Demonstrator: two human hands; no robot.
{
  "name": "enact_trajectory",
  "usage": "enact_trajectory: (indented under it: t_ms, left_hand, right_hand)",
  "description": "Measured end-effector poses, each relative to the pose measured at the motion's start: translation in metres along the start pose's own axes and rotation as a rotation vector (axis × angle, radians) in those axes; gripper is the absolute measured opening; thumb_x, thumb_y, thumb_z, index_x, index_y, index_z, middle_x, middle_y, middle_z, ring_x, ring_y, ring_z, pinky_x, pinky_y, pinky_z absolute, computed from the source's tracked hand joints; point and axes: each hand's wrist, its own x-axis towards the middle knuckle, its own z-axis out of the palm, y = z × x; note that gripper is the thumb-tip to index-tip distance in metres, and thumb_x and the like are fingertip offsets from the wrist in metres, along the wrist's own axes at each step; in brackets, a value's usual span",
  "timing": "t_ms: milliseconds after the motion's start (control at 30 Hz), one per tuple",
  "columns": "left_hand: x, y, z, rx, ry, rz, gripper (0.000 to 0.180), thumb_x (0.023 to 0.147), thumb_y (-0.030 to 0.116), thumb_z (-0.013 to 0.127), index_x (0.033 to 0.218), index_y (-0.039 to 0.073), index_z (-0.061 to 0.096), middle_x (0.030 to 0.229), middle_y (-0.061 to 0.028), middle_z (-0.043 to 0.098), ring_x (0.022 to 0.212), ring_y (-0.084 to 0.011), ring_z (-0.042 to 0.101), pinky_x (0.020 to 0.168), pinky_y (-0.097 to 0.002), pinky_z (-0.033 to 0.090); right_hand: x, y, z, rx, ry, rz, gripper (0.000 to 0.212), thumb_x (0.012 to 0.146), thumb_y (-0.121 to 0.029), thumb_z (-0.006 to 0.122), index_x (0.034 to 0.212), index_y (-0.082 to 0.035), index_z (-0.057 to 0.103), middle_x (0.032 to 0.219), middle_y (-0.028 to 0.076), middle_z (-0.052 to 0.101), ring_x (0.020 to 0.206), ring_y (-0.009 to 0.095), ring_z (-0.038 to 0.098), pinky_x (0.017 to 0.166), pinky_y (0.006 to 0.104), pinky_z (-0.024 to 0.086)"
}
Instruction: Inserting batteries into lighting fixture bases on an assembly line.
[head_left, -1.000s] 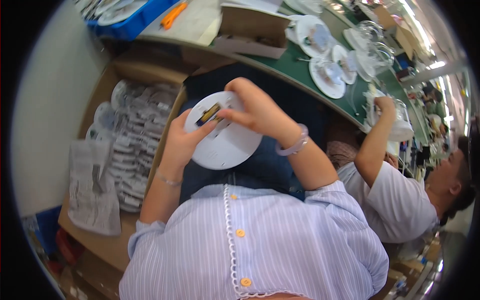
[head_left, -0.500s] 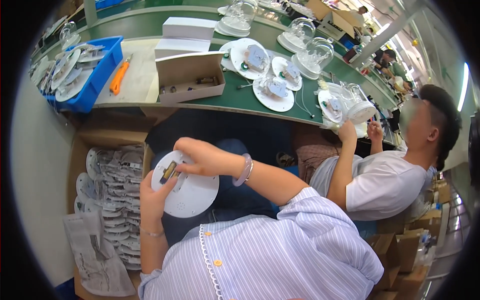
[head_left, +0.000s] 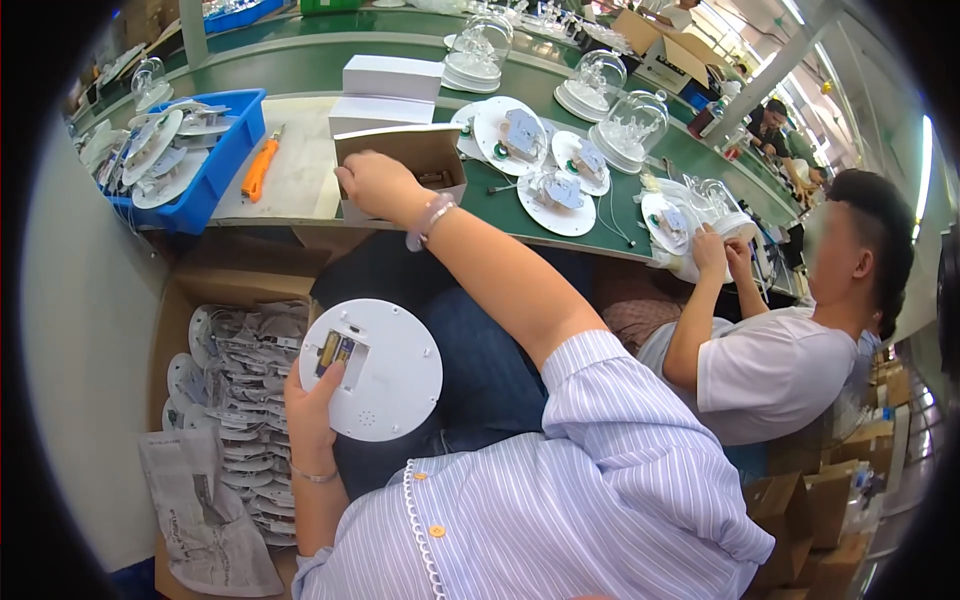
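In the head view, the worker in front of me has a white disc (head_left: 395, 395) above the lap, its back turned up. The left hand (head_left: 312, 418) pinches it at the left edge, thumb at a slot holding batteries (head_left: 337, 350). The right hand (head_left: 382, 188) reaches to an open box (head_left: 418, 152) on the green worktop (head_left: 622, 192), fingers bent; I cannot tell whether they grip anything. An orange cutter (head_left: 261, 170) lies left of the box, beside a blue bin (head_left: 217, 198).
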Motion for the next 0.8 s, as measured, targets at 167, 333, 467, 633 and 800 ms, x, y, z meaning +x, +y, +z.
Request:
enact_trajectory:
  t_ms: [167,333,467,633,800]
  left_hand:
    - [-0.009,0.0,-0.014,-0.075,0.053,-0.023,0.03,0.073,-0.003,0.057,0.102,-0.004,0.05,0.093,-0.0095,0.057,0.078,-0.0147,0.057,0.07,-0.0244,0.046]
    - [-0.008,0.005,-0.011,-0.082,0.099,-0.021,0.03,0.074,-0.002,0.055,0.103,-0.005,0.048,0.094,-0.0105,0.057,0.08,-0.0168,0.057,0.07,-0.026,0.046]
    - [-0.006,0.008,-0.008,-0.099,0.082,-0.018,0.029,0.074,-0.001,0.055,0.102,-0.004,0.049,0.093,-0.0104,0.057,0.08,-0.0164,0.056,0.07,-0.0255,0.045]
    - [-0.006,0.003,-0.007,-0.129,0.076,-0.022,0.029,0.075,0.001,0.057,0.102,-0.003,0.05,0.093,-0.0091,0.057,0.08,-0.0146,0.056,0.07,-0.025,0.046]
    - [-0.011,-0.001,-0.004,-0.127,0.056,-0.032,0.028,0.075,0.001,0.057,0.102,-0.003,0.05,0.093,-0.0085,0.057,0.079,-0.0141,0.056,0.069,-0.0244,0.046]
  right_hand:
    - [0.018,-0.005,-0.004,0.221,-0.35,0.129,0.053,0.084,-0.043,0.034,0.091,0.004,0.057,0.091,0.025,0.056,0.088,0.035,0.052,0.079,0.0351,0.039]
    - [0.021,0.012,-0.012,0.481,-0.572,0.409,0.051,0.085,-0.042,0.032,0.105,0.001,0.052,0.103,0.016,0.055,0.087,0.028,0.054,0.076,0.0357,0.043]
    - [0.009,0.013,-0.026,0.744,-0.608,0.372,0.039,0.08,-0.024,0.032,0.098,-0.001,0.058,0.098,0.013,0.058,0.09,0.024,0.054,0.079,0.0342,0.042]
    - [0.009,0.036,-0.021,0.262,-0.556,0.126,0.029,0.064,-0.011,0.06,0.093,-0.006,0.062,0.088,0.012,0.061,0.083,0.023,0.056,0.077,0.0301,0.043]
    - [0.016,0.039,-0.014,-0.081,-0.562,0.005,0.029,0.064,-0.012,0.062,0.092,-0.004,0.061,0.09,0.014,0.06,0.083,0.026,0.057,0.075,0.0309,0.044]
